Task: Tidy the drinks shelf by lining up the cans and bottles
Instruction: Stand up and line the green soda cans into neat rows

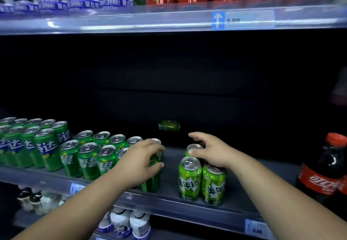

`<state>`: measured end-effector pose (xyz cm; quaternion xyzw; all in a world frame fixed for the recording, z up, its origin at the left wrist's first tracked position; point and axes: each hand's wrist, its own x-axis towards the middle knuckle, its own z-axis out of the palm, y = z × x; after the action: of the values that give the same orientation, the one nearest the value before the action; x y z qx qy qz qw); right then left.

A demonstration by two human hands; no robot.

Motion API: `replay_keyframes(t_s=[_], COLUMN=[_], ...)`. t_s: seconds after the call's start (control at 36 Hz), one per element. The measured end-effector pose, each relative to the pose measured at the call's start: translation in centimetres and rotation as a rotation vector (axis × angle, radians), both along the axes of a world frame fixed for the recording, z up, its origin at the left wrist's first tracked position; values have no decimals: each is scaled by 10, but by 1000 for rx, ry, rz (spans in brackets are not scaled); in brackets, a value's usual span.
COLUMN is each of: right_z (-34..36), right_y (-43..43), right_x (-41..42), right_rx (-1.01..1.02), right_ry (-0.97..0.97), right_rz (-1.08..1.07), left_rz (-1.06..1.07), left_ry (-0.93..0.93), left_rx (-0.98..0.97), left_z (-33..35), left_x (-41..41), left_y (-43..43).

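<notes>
Left hand [142, 161] wraps its thumb and curled fingers round an upright dark green soda can [153, 182]. That can stands on the grey drinks shelf [170, 187], well left of the black cola bottle with the red cap [326, 168], at the end of the dark green can rows [88, 157] nearest that bottle. Right hand [212, 151] arches half-open over three upright light green cans [189, 177], nearer the bottle. Its thumb touches the rear can's rim, but a firm grip cannot be told. These cans stand with long axes vertical, tabs up. Farther back, left of the bottle, a small green can [169, 126] lies on its side, long axis running left to right.
</notes>
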<state>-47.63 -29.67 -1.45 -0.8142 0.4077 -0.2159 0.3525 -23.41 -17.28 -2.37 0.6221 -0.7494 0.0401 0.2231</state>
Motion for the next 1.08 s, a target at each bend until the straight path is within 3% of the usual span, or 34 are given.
replay_keyframes(t_s=[0.11, 0.28, 0.58, 0.72, 0.89, 1.08], right_z=[11, 31, 38, 38, 32, 28], right_y=[8, 18, 39, 39, 36, 44], right_x=[10, 26, 91, 117, 136, 141], right_rx=[-54, -117, -137, -101, -115, -201], right_ry=[-32, 18, 266, 464, 631, 628], right_rz=[9, 35, 164, 227, 161, 76], left_rz=[-4, 4, -130, -222, -275, -323], left_ry=[-10, -8, -89, -259, -300, -296], left_rx=[-66, 30, 367, 458, 510, 492], left_z=[18, 28, 34, 36, 32, 27], left_x=[6, 33, 96, 111, 114, 121], left_y=[-5, -23, -40, -46, -48, -55])
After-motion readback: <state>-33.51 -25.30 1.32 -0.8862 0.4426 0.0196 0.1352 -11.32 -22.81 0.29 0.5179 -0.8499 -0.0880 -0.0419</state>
